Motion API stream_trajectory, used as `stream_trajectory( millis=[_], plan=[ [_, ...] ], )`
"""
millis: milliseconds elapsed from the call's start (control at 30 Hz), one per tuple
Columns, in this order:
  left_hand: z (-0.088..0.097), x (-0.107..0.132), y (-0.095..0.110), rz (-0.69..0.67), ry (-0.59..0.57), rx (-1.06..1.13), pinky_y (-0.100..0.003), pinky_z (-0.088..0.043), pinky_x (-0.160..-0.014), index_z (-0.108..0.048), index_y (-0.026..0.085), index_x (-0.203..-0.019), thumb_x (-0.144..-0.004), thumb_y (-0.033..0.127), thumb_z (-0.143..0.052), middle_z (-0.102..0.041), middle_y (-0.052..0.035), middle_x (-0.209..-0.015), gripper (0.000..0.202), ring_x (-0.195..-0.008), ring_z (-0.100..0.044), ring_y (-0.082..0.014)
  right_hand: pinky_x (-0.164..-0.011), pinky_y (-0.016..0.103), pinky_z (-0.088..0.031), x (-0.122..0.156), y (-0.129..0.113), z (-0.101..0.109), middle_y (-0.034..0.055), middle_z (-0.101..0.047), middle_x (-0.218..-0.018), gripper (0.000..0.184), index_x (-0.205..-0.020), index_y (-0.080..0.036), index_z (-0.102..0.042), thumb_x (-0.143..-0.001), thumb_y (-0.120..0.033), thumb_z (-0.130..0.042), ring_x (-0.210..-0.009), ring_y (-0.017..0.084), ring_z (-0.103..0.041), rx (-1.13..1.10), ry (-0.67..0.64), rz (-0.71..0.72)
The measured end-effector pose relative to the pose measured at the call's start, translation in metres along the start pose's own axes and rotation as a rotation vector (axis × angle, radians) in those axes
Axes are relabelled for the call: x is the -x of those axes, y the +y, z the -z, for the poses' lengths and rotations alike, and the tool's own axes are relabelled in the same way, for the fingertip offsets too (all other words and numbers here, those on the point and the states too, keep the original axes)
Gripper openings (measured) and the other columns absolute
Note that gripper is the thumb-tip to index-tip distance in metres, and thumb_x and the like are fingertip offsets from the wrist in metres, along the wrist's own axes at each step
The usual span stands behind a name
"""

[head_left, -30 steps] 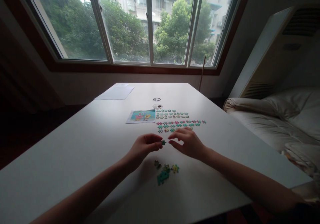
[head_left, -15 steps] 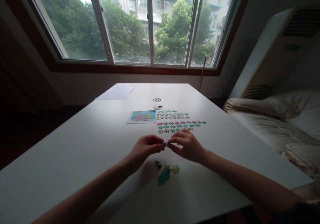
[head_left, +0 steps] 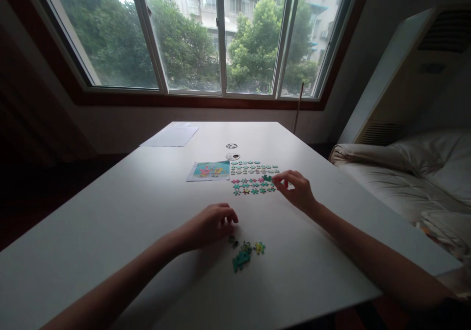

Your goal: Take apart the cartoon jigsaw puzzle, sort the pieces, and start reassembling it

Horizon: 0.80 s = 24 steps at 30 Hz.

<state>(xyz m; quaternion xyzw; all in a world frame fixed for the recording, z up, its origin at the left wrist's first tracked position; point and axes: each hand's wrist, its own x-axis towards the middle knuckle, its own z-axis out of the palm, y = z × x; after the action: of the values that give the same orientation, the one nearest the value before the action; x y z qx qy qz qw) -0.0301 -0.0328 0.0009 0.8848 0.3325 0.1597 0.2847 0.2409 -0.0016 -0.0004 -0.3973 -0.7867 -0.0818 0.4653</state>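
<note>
Between the thumb and fingertips of my right hand (head_left: 296, 190) is a green jigsaw puzzle piece (head_left: 267, 178), held over rows of puzzle pieces (head_left: 255, 185) laid out on the white table. My left hand (head_left: 215, 224) hovers low over the table with its fingers loosely curled and apart, and nothing shows in them. Just to its right lies a small heap of loose puzzle pieces (head_left: 242, 259), green ones with a few yellow and dark. A cartoon picture sheet (head_left: 209, 171) lies left of the rows.
The white table (head_left: 110, 251) reaches toward the window. Two small round items (head_left: 232, 157) lie behind the rows. Papers (head_left: 170, 137) rest at the far left corner. A pale sofa (head_left: 382, 183) stands on the right, in front of a tall air conditioner (head_left: 397, 75).
My right hand has moved forward and right with the green puzzle piece, away from my left hand. My left hand has let go of the piece and dropped back slightly toward the heap.
</note>
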Motion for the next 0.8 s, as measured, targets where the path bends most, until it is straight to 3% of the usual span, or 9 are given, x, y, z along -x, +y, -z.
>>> stream_trajectory(
  millis=[267, 433, 567, 700, 800],
  plan=[
    [0.007, 0.003, 0.006, -0.019, -0.125, -0.002, -0.023, -0.042, -0.065, -0.06, 0.021, -0.094, -0.077, 0.02, -0.052, -0.051, -0.0034, -0.09, 0.019, -0.071, -0.051, -0.012, -0.062, 0.024, -0.041, 0.0, 0.0, 0.002, -0.0001, -0.062, -0.07, 0.009, -0.079, -0.019, -0.062, -0.079, -0.026, -0.055, -0.051, 0.008, -0.05, -0.004, -0.015, -0.002],
    [0.013, 0.006, 0.009, 0.005, -0.18, 0.036, -0.023, -0.042, -0.065, -0.059, 0.022, -0.096, -0.076, 0.024, -0.055, -0.05, -0.003, -0.09, 0.021, -0.073, -0.05, -0.0129, -0.06, 0.023, -0.042, -0.001, 0.006, 0.0, 0.0009, -0.062, -0.071, 0.011, -0.08, -0.019, -0.062, -0.079, -0.027, -0.054, -0.052, 0.008, -0.051, -0.022, -0.092, -0.042],
    [0.017, 0.009, 0.009, 0.017, -0.247, 0.074, -0.024, -0.043, -0.07, -0.062, 0.023, -0.095, -0.072, 0.025, -0.06, -0.049, -0.0025, -0.092, 0.023, -0.078, -0.05, -0.014, -0.057, 0.022, -0.041, -0.015, 0.034, -0.005, 0.0013, -0.062, -0.07, 0.015, -0.08, -0.018, -0.063, -0.078, -0.029, -0.054, -0.055, 0.009, -0.052, -0.007, -0.224, -0.114],
    [0.017, 0.01, 0.007, 0.02, -0.258, 0.082, -0.023, -0.043, -0.07, -0.063, 0.024, -0.091, -0.07, 0.022, -0.062, -0.049, -0.0015, -0.092, 0.021, -0.077, -0.051, -0.0133, -0.056, 0.021, -0.042, -0.038, 0.075, -0.015, 0.0004, -0.063, -0.066, 0.018, -0.079, -0.019, -0.065, -0.074, -0.033, -0.056, -0.055, 0.01, -0.054, 0.051, -0.44, -0.252],
    [0.015, 0.01, 0.005, 0.018, -0.239, 0.065, -0.022, -0.043, -0.068, -0.064, 0.024, -0.086, -0.071, 0.021, -0.061, -0.05, -0.001, -0.09, 0.016, -0.074, -0.051, -0.0123, -0.057, 0.021, -0.042, -0.052, 0.103, -0.024, 0.0016, -0.065, -0.069, 0.02, -0.079, -0.018, -0.067, -0.072, -0.034, -0.057, -0.059, 0.011, -0.056, 0.096, -0.49, -0.318]
  ],
)
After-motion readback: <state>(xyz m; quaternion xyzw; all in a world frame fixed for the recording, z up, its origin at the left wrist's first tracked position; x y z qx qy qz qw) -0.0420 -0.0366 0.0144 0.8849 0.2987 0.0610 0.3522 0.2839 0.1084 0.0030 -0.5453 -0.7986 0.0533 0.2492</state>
